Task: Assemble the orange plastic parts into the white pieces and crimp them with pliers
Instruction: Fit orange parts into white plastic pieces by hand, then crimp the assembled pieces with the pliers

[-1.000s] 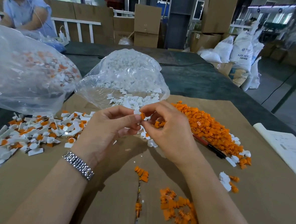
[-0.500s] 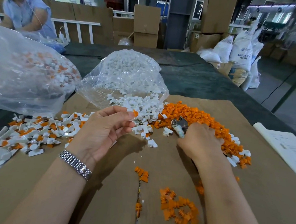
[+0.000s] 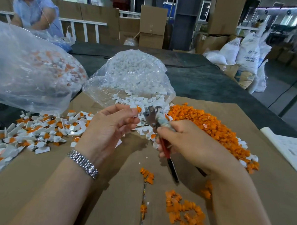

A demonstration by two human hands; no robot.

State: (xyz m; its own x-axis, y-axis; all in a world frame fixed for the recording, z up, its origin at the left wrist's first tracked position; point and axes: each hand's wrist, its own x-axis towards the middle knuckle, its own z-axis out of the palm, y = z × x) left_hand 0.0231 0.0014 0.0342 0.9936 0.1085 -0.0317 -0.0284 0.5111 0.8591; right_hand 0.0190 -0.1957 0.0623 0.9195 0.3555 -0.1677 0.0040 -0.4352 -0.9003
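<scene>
My left hand (image 3: 108, 127) pinches a small white piece with an orange part (image 3: 137, 110) pushed into it, held above the cardboard. My right hand (image 3: 191, 144) grips the pliers (image 3: 152, 117) by their red and black handles, and the open metal jaws point up-left, a short way right of the held piece. Behind my hands lie loose white pieces (image 3: 145, 101) spilling from a clear bag (image 3: 129, 76). A big heap of orange parts (image 3: 213, 126) spreads to the right.
Assembled white-and-orange pieces (image 3: 35, 131) pile up at the left, with a larger clear bag (image 3: 25, 73) of them behind. Small orange clusters (image 3: 185, 212) lie on the cardboard sheet (image 3: 70, 185) near me. A paper sheet (image 3: 289, 148) is at right. Another person (image 3: 33, 13) works at far left.
My right hand let go of the piece, reached right to the pliers on the cardboard, picked them up and brought the jaws toward the piece in my left hand.
</scene>
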